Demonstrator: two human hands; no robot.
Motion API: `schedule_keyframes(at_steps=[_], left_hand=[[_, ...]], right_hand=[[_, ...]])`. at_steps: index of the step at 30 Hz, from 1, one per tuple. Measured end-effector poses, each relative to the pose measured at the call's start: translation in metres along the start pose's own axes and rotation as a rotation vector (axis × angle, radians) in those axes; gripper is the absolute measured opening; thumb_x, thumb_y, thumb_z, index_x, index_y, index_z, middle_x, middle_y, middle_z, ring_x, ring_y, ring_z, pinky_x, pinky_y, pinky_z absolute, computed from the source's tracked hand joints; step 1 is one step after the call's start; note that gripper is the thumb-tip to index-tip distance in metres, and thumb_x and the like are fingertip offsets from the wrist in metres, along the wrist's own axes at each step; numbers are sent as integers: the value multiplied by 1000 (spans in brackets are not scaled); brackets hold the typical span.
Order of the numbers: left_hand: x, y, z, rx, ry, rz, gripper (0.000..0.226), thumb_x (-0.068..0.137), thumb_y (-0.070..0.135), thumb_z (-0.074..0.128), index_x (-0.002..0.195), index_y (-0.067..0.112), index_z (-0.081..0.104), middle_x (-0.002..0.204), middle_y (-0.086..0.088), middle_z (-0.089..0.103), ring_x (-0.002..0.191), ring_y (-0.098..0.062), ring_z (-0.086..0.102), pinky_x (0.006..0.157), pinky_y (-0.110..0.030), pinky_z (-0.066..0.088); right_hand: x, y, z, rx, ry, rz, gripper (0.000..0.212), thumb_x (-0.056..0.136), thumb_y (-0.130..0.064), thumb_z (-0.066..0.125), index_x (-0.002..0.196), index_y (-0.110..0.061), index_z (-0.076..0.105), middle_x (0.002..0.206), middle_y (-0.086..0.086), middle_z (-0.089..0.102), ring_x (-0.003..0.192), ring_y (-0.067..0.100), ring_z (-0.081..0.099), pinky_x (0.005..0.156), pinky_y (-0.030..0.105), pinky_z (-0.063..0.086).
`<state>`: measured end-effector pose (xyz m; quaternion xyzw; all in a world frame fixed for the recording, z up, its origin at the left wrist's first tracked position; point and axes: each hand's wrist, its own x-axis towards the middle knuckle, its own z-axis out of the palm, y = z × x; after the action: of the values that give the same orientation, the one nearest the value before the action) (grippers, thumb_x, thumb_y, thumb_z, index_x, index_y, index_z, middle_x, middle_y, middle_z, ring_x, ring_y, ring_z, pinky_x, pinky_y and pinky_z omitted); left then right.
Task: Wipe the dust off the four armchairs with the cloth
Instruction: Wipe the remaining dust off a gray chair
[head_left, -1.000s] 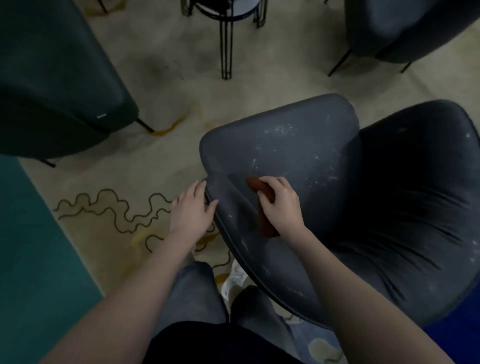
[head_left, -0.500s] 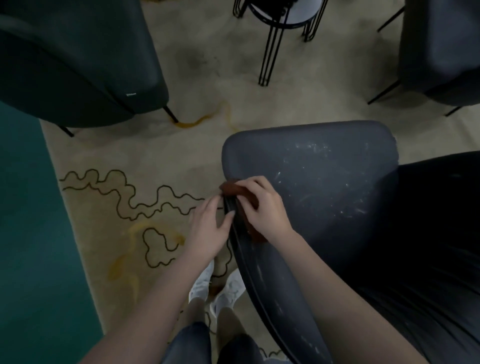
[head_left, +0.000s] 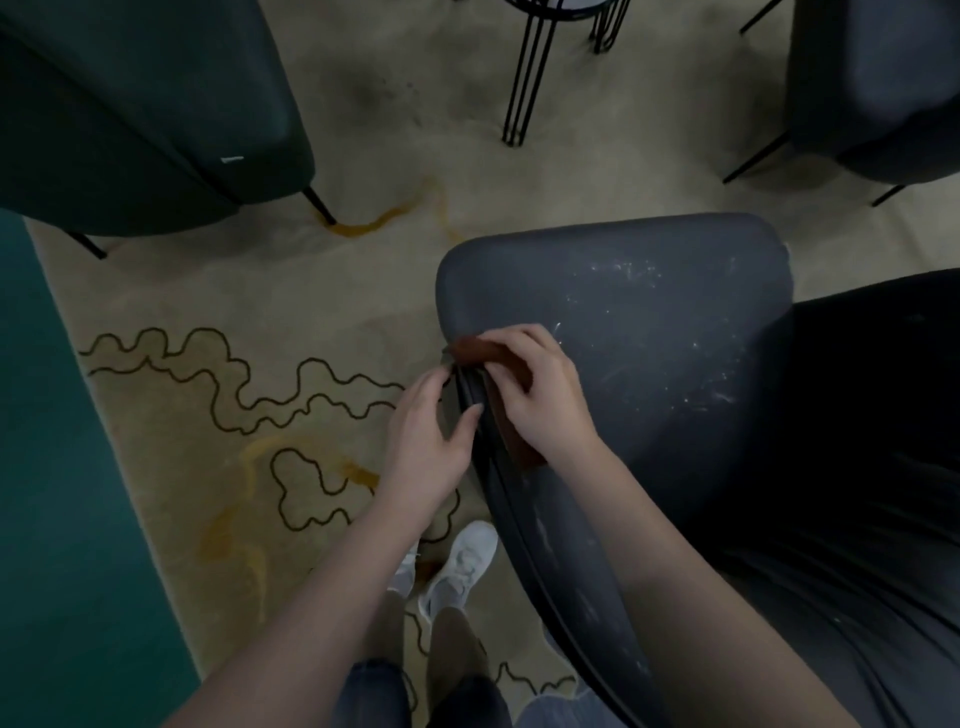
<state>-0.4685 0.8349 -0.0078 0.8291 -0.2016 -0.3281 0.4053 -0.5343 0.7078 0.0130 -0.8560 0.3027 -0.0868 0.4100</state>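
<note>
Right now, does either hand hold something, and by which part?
The right hand grips the reddish-brown cloth by its middle, both ends showing, against the back of the dark armchair. The left hand only touches its rim, holding nothing.

The dark grey armchair (head_left: 649, 338) is speckled with white dust. The reddish-brown cloth (head_left: 485, 351) lies crumpled on its left rim, partly covered.
</note>
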Motion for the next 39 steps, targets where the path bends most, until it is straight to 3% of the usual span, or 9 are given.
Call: schedule_keyframes(at_steps=[4,9,17,22,25,30,32,37,39], left_hand=[[1,-4,-2,-51,-6,12,47,93,17,64,138,14,51,131,4,52,126,-10,45,107,-25,32],[-1,-4,0,-77,-21,-38,52,96,27,61,144,19,45,147,1,45,136,-12,39,114,-33,31],[-3,1,0,-79,-11,-34,50,97,27,60,144,18,44,146,3,46,135,-11,39,114,-31,32],[-5,5,-1,-71,-17,-55,51,98,29,58,145,20,42,146,5,44,135,-11,39,115,-35,33],[-5,9,1,-99,-4,-81,49,99,28,57,145,22,42,139,14,43,132,-5,38,115,-38,34],[-9,15,9,-115,32,-123,49,100,31,53,147,25,40,148,8,42,136,-11,40,115,-39,35],[-11,19,14,-78,65,-116,51,100,35,53,147,24,39,147,6,43,134,-12,40,113,-37,36],[-11,24,28,-101,169,-158,51,96,37,56,144,24,42,137,4,50,126,-15,49,106,-44,45],[-11,29,33,-107,204,-180,52,96,41,57,143,24,42,135,4,51,124,-15,50,104,-45,46]], right_hand=[[-26,4,-8,-14,-30,-13,28,90,-3,57,114,-13,68,116,-2,58,108,11,59,97,25,47],[-88,10,-20,-3,-23,37,26,91,-10,55,113,-15,68,120,-5,56,117,-4,50,101,10,37],[-87,7,-20,-50,47,75,27,90,-14,57,114,-18,68,119,-6,55,111,2,54,97,9,39],[-122,10,-18,-134,-3,-24,27,93,-18,51,115,-16,67,123,-2,56,121,16,55,100,27,48],[-141,22,-31,-123,-18,0,26,91,-16,54,114,-18,67,122,-5,56,121,15,55,102,24,45],[-108,25,-37,-3,161,174,25,91,-11,62,114,-19,66,116,-6,56,107,4,56,95,7,37],[-81,20,-34,32,177,153,25,92,-9,63,115,-18,66,115,-5,57,106,-1,55,95,7,37],[-50,25,-15,40,52,74,25,94,-12,59,118,-17,65,116,-4,57,106,8,58,96,17,44],[-52,40,-16,72,54,66,25,95,-11,59,118,-18,65,116,-5,57,105,7,58,95,15,44]])
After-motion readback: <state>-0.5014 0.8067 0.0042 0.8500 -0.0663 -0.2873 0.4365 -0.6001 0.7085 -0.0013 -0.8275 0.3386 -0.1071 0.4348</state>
